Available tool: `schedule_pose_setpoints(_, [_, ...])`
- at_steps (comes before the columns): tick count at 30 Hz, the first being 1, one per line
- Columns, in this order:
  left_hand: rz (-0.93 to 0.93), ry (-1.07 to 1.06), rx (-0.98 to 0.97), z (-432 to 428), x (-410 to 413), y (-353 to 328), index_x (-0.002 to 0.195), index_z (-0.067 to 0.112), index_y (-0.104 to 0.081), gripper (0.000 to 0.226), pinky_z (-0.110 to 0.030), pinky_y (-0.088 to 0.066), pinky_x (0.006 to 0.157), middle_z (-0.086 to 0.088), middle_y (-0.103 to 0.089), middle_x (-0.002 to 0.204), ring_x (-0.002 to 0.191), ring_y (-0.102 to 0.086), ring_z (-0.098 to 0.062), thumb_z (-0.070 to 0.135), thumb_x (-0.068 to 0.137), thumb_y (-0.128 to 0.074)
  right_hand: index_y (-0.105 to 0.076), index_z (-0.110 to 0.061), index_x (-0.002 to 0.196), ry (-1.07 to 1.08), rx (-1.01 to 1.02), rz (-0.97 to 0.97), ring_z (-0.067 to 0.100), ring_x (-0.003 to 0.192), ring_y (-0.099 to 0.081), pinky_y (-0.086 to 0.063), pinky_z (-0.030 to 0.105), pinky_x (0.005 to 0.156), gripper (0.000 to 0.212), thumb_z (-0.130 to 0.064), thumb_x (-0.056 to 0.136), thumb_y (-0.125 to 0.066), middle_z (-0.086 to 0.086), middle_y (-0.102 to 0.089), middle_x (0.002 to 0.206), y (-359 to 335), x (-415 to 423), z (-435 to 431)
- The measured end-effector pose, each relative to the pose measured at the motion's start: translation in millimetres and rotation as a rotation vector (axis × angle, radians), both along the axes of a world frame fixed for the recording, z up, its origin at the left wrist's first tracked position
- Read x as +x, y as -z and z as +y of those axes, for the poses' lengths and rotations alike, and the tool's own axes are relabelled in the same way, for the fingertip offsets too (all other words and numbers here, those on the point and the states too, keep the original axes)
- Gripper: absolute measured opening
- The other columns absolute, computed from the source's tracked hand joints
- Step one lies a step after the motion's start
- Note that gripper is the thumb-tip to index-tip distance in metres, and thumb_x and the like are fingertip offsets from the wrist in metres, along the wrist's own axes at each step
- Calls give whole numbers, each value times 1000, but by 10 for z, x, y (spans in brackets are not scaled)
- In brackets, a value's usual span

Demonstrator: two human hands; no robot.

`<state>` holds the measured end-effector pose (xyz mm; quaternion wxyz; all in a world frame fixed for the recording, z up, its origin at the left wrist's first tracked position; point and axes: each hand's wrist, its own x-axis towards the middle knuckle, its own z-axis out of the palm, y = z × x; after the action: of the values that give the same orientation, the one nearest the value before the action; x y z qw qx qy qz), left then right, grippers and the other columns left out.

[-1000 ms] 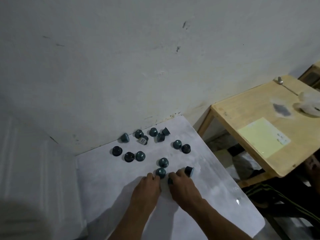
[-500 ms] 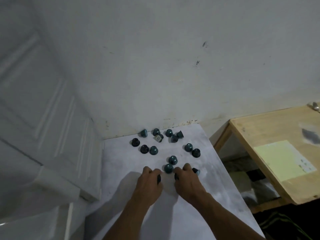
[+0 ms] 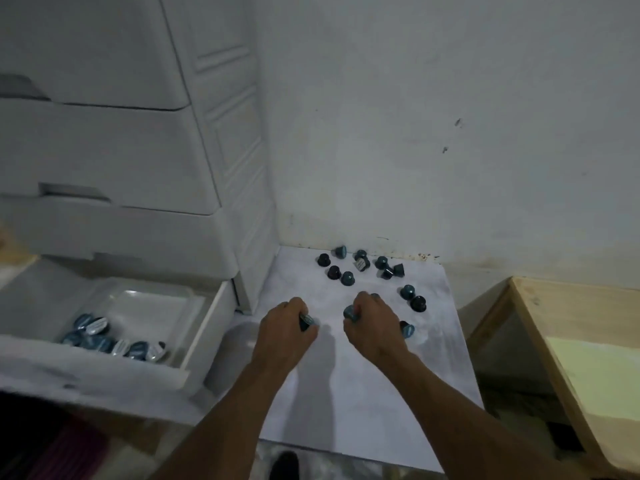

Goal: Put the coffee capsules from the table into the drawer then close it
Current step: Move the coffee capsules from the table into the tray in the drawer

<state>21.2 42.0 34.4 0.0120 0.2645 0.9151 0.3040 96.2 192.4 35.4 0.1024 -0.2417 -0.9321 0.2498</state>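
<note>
Teal-blue aluminium coffee capsules (image 3: 360, 266) loose at the back of the white desk (image 3: 346, 393), roughly a dozen. Left hand (image 3: 287, 329) curled round one teal capsule (image 3: 306, 321); right hand (image 3: 372, 325) curled round a second capsule (image 3: 350, 313), with a stray capsule (image 3: 408, 330) just beside its outer edge. Open white plastic drawer (image 3: 204, 327) to the left of both hands and lower than the desk top, already holding a cluster of capsules. Left hand nearer, so likely first across; a longer sideways carry for the right.
</note>
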Motion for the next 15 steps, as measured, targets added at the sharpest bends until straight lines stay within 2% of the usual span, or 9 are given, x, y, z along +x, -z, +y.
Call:
schedule_pose_setpoints(3, [-18,-77,42,-311,75,-100,101,14,-61,27,-27,-42,73,-3,-63,92,86,-59,-21,25,78,-69,-51,-10,106,-85,-63,118,24,88,-53,-35,29,68,26,-17,84,-62,6,-56,100,-125,-13,-262])
schedule_pose_setpoints(6, [12,-132,66,-610,91,-202,104,11,-65,31,-22,-39,73,-7,-64,95,89,-60,-23,21,75,-70,-53,-6,122,-182,-84,186,28,105,-56,-42,30,85,43,-16,83,-67,12,-58,116,-259,-99,-531])
schedule_pose_setpoints(10, [51,-190,66,-1052,86,-369,100,12,-65,26,-17,-32,70,-4,-64,93,86,-57,-18,18,75,-67,-55,-6,120,-282,-84,233,26,101,-57,-37,22,81,41,-16,83,-68,11,-60,112,-407,-252,-939])
schedule_pose_setpoints(15, [105,-274,97,-1656,-23,-527,106,11,-62,31,-16,-33,75,-6,-63,100,93,-56,-19,16,76,-70,-56,-7,116,-376,-85,276,25,100,-57,-37,21,80,36,-16,83,-68,11,-59,112,-543,-480,-1540])
